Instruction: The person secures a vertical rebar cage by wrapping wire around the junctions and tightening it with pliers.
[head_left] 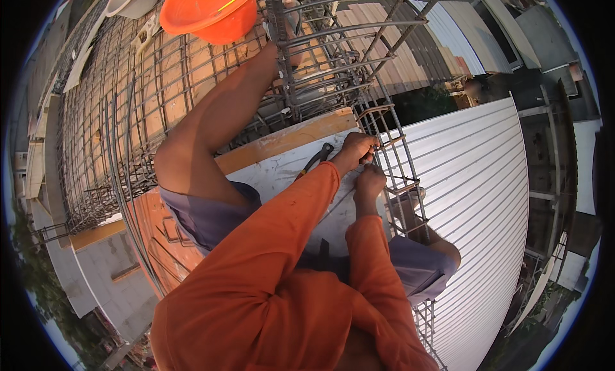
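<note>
My left hand [355, 151] is closed, its fingers bent against the side of a long rebar cage [401, 158] with steel stirrups. Just below it, my right hand [370, 183] is closed too, the fingers curled tight beside the same cage. Whatever either hand pinches is too small or too hidden to make out. A pair of pincers [315, 160] with dark jaws and yellowish handles lies on the whitish board [275, 174] next to my left wrist, partly covered by my orange sleeve. A thin dark line, perhaps wire, crosses the board below my hands.
My bare legs are spread either side of the board. Beyond the cage, a white corrugated roof [467, 172] slopes away at the right. A rebar mat [138, 83] covers wooden formwork at the left. An orange basin [218, 22] and upright rebar [282, 64] stand at the far side.
</note>
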`<action>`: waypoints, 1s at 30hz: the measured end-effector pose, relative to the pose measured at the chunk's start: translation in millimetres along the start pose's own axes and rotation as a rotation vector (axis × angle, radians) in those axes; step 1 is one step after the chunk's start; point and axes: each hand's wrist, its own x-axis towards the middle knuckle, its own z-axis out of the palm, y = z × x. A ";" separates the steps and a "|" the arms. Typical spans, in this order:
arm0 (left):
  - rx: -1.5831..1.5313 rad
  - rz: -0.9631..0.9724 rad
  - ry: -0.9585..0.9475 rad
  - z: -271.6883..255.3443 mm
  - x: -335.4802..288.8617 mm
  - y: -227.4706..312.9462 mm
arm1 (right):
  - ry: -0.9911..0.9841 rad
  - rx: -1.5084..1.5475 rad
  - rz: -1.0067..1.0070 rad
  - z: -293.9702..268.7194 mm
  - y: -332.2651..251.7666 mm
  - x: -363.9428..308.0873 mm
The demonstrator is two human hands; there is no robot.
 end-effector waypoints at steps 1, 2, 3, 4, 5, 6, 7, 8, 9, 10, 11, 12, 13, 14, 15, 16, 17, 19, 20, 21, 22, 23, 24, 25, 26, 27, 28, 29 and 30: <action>0.017 0.067 -0.031 -4.1 -1.8 -1.4 | -0.009 -0.008 -0.013 2.3 -1.4 -0.9; 0.034 0.133 -0.062 -7.8 -3.3 -2.8 | -0.017 -0.019 -0.025 2.8 -3.0 -2.2; 0.031 0.136 -0.066 -8.5 -1.9 -4.9 | -0.018 -0.015 -0.048 3.5 1.5 0.0; 0.051 0.181 -0.079 -9.4 -0.5 -7.1 | -0.017 -0.013 -0.061 3.3 6.2 2.8; 0.070 0.226 -0.092 -10.1 0.8 -9.4 | -0.017 -0.013 -0.073 3.1 11.0 5.1; 0.070 0.228 -0.093 -11.6 1.8 -11.7 | -0.023 -0.084 -0.145 3.7 12.0 7.4; 0.106 0.264 -0.050 -12.9 2.4 -14.6 | -0.027 -0.119 -0.181 4.5 13.3 8.1; 0.142 0.300 -0.008 -14.2 2.9 -17.4 | -0.029 -0.154 -0.218 4.8 14.6 9.4; 0.144 0.303 -0.009 -15.5 4.6 -20.4 | -0.009 -0.216 -0.342 5.1 16.4 9.8; 0.354 0.434 0.076 -16.8 6.1 -23.3 | 0.001 -0.245 -0.404 6.1 17.8 11.3; 0.566 0.565 0.162 -17.7 7.8 -25.6 | 0.015 -0.274 -0.467 7.2 18.9 13.1; 0.570 0.567 0.160 -17.1 5.1 -25.2 | -0.008 -0.569 -0.418 9.6 22.0 16.5; 0.682 0.660 0.205 -16.8 2.4 -24.6 | -0.014 -0.713 -0.385 9.6 25.7 19.4; 0.794 0.754 0.250 -16.6 -0.2 -23.4 | -0.027 -0.857 -0.357 9.7 29.2 22.5; 0.800 0.753 0.243 -16.9 -1.8 -22.9 | -0.024 -0.826 -0.521 7.0 27.3 22.7; 0.799 0.743 0.223 -17.3 -3.4 -22.4 | -0.020 -0.806 -0.597 6.1 25.3 22.5; 0.798 0.733 0.203 -17.9 -4.9 -22.0 | -0.015 -0.789 -0.673 5.1 23.4 23.1; 0.800 0.762 0.168 -23.1 -9.1 -17.9 | -0.078 -0.960 -0.624 8.3 10.4 21.3; 0.790 0.789 0.135 -24.5 -10.1 -15.8 | -0.074 -0.953 -0.615 12.2 11.8 20.7; 0.798 0.788 0.125 -22.9 -9.7 -14.8 | -0.036 -0.828 -0.485 14.9 16.6 20.6; 0.812 0.787 0.112 -20.5 -8.7 -14.0 | -0.015 -0.764 -0.413 15.7 22.0 22.0; 0.826 0.786 0.097 -16.6 -8.0 -14.6 | 0.012 -0.701 -0.343 14.5 28.1 23.6; 0.837 0.784 0.093 -18.0 -6.7 -16.9 | 0.020 -0.617 -0.335 15.6 26.8 23.4; 0.808 0.807 0.138 -18.7 -5.3 -19.4 | 0.028 -0.572 -0.326 16.0 25.7 23.1; 0.778 0.830 0.180 -18.4 -3.9 -22.1 | 0.036 -0.528 -0.319 16.2 24.6 23.2; 0.786 0.823 0.172 -18.8 -4.3 -24.5 | 0.022 -0.439 -0.251 15.7 16.7 19.4; 0.715 0.714 0.177 -20.5 -6.0 -24.9 | 0.014 -0.389 -0.215 14.6 6.4 15.4; 0.643 0.606 0.185 -22.0 -7.6 -25.2 | 0.010 -0.342 -0.178 12.0 -3.5 10.6; 0.631 0.628 0.190 -23.2 -7.0 -26.5 | -0.019 -0.187 -0.070 6.4 -18.3 5.8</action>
